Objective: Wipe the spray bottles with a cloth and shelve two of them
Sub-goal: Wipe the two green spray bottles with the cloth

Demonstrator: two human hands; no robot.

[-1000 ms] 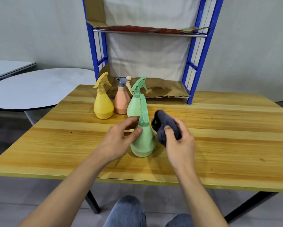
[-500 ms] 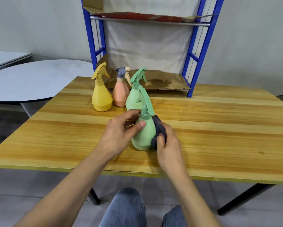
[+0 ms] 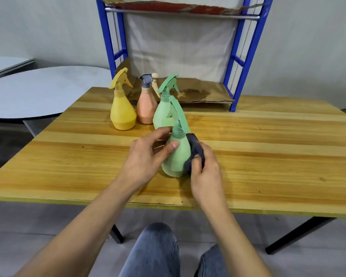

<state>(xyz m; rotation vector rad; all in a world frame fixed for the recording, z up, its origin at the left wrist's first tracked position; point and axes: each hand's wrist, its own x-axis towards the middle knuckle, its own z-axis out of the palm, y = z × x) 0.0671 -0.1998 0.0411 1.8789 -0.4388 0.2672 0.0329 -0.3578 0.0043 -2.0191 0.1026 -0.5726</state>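
The near green bottle (image 3: 176,156) stands upright on the wooden table (image 3: 268,156), towards its front edge and about midway across, with its trigger head pointing away from the person. The left hand (image 3: 146,156) grips it just below the neck: the thumb lies across the near face of the shoulder and the curled fingers reach round the far side. The right hand (image 3: 206,172) clutches a dark grey cloth (image 3: 195,148), bunched between thumb and fingers, and presses it flat against the bottle's right flank from shoulder down to the lower body. Just behind stands the far green bottle (image 3: 163,116), partly hidden by the near one's sprayer. To its left is the pink bottle (image 3: 147,108), which has a grey sprayer, and further left the yellow bottle (image 3: 122,114); these three stand close together near the table's back edge. Behind them a blue rack (image 3: 246,56) rests on the table. Its low shelf is lined with stained cardboard (image 3: 198,92), and no bottle stands on it. A round grey table (image 3: 38,90) sits off to the left. The person's jeans (image 3: 154,252) show below the table's edge.
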